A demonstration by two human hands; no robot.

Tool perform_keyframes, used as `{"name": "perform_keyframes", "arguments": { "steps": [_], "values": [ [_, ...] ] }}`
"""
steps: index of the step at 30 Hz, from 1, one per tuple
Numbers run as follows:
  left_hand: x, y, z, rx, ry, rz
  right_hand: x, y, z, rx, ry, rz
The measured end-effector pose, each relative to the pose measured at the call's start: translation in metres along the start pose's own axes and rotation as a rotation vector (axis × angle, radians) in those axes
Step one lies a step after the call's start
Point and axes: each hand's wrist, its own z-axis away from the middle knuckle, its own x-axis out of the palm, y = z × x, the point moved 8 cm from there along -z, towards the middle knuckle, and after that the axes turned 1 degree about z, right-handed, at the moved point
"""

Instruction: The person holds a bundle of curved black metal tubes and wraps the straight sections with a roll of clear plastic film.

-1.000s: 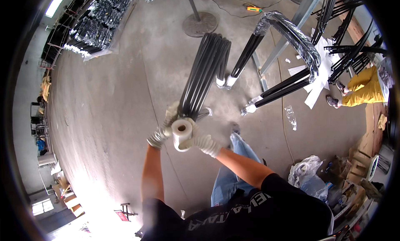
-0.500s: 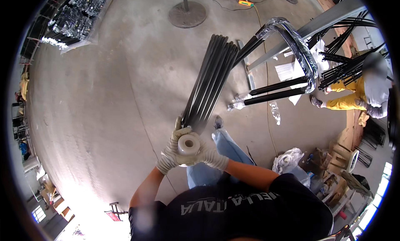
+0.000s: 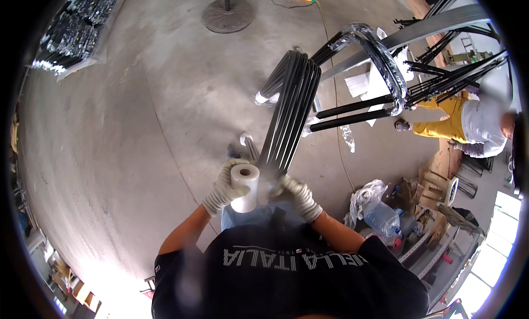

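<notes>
In my gloved left hand [image 3: 223, 189] is a white roll of plastic film [image 3: 245, 192], with its cardboard core facing up. My gloved right hand [image 3: 300, 198] is apart from the roll, at the near end of the black metal tube bundle [image 3: 291, 109]. Its fingers are curled, but what they grip is blurred. The bundle slants up and away from me and bends at its far end. Another leg of black tubes [image 3: 275, 85] comes back down on the left, with a pale wrapped tip. Hazy, see-through material shows between the roll and my right hand.
To the right, a bent black tube frame [image 3: 358, 107] partly wrapped in film rests by a grey metal beam [image 3: 435, 28]. A round stand base [image 3: 227, 16] is ahead. A person in yellow trousers [image 3: 441, 118] stands far right. Plastic bags and bottles [image 3: 380, 214] lie near right.
My hands have parted: the right one moved off the roll to the right. The roll now stands more upright in my left hand. The tube bundle has turned, showing its bend and second leg.
</notes>
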Motion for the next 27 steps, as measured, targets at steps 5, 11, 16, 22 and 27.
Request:
{"name": "perform_keyframes", "arguments": {
  "steps": [5,11,16,22,27],
  "values": [
    [0.004,-0.005,-0.014,-0.103,-0.18,-0.014,0.017,-0.084,-0.027,-0.472,0.133,0.049],
    [0.006,0.037,-0.041,-0.181,-0.353,-0.218,0.039,-0.089,-0.055,-0.248,-0.115,-0.023],
    [-0.003,0.049,-0.059,-0.322,-0.516,-0.341,0.04,-0.084,-0.058,-0.251,-0.046,0.012],
    [-0.043,0.046,-0.079,-0.195,-0.449,-0.297,0.039,-0.09,-0.051,-0.241,-0.201,0.026],
    [-0.032,0.048,-0.136,-0.037,-0.259,-0.386,0.029,-0.069,-0.063,-0.336,-0.353,-0.298]
  ]
}}
